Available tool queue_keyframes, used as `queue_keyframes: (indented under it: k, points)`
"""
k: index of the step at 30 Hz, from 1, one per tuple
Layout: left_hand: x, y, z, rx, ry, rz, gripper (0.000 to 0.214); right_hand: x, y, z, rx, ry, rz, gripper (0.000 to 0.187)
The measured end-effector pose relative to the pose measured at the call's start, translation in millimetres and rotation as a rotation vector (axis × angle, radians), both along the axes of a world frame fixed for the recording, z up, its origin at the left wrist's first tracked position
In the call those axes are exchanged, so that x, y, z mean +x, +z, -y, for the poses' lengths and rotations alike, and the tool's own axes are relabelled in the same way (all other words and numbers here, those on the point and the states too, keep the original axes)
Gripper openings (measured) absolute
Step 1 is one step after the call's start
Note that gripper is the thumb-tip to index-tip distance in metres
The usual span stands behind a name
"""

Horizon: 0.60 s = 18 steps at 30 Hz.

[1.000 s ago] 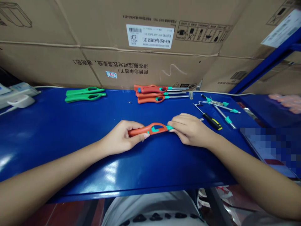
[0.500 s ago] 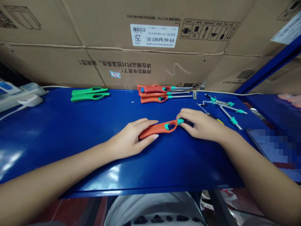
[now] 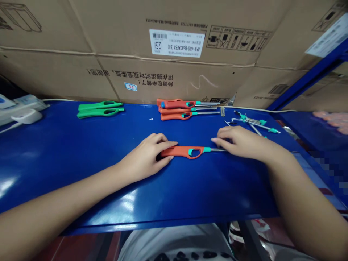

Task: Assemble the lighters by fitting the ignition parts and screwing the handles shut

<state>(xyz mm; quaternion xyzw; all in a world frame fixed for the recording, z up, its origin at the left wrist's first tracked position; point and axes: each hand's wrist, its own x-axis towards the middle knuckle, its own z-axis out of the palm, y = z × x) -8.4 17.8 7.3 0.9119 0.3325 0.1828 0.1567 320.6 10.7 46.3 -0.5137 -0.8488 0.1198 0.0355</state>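
An orange gas lighter (image 3: 181, 151) with a teal trigger and collar lies level across the blue table, its metal tube pointing right. My left hand (image 3: 152, 154) is closed around the rear end of its handle, thumb on the near side and fingers on the far side. My right hand (image 3: 240, 141) is at the far end of the tube, thumb and curled fingers drawn together just above it. Whether these fingertips hold anything is hard to see. The tube's tip is hidden by that hand.
Several orange lighters (image 3: 176, 116) are piled at the back. Green lighter handles (image 3: 100, 113) lie back left. Metal tubes with teal fittings (image 3: 263, 127) lie right. A large cardboard box (image 3: 122, 40) walls the rear. A power strip (image 3: 19, 108) stands at left.
My right hand has moved right from the teal collar to the tube's far end, so the shiny tube now shows. The lighter lies straighter, still in my left hand.
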Motion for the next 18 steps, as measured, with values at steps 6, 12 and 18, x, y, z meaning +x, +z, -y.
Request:
queue_keyframes:
  k: [6, 12, 18]
  points:
    - [-3.6, 6.7, -0.8, -0.093, 0.011, 0.032, 0.037, 46.3, -4.0, -3.9, 0.061, -0.490, 0.416, 0.023]
    - [-4.2, 5.9, -1.4, -0.097, -0.009, -0.003, 0.027, 55.2, -10.4, -3.0, -0.081, -0.597, 0.496, 0.023]
    - [-2.1, 6.2, 1.0, -0.123, -0.004, -0.019, 0.025, 40.0, 16.1, 7.7, -0.060, -0.468, 0.476, 0.025]
